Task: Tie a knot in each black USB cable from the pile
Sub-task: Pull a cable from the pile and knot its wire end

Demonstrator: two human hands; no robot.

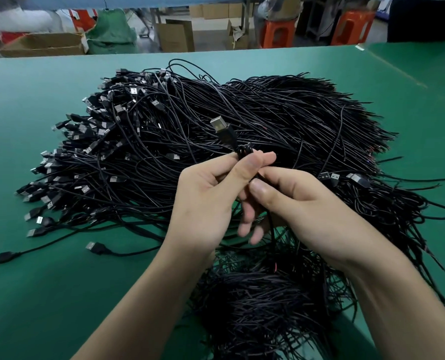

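A big pile of black USB cables (242, 120) covers the green table (34, 294), plugs fanned out to the left, bare wire ends to the right. Above its near middle I hold one black USB cable (226, 135) with its metal plug pointing up and away. A small tight loop or knot (245, 149) sits just below the plug. My left hand (211, 198) pinches the cable at that knot between thumb and forefinger. My right hand (296, 203) grips the cable's tail just beside it, and the tail hangs down between my hands.
A second heap of black cables (263, 302) lies near the front edge under my forearms. Loose plugs (96, 247) trail onto the table at the left. Beyond the far edge stand cardboard boxes (42, 45) and orange stools (278, 32).
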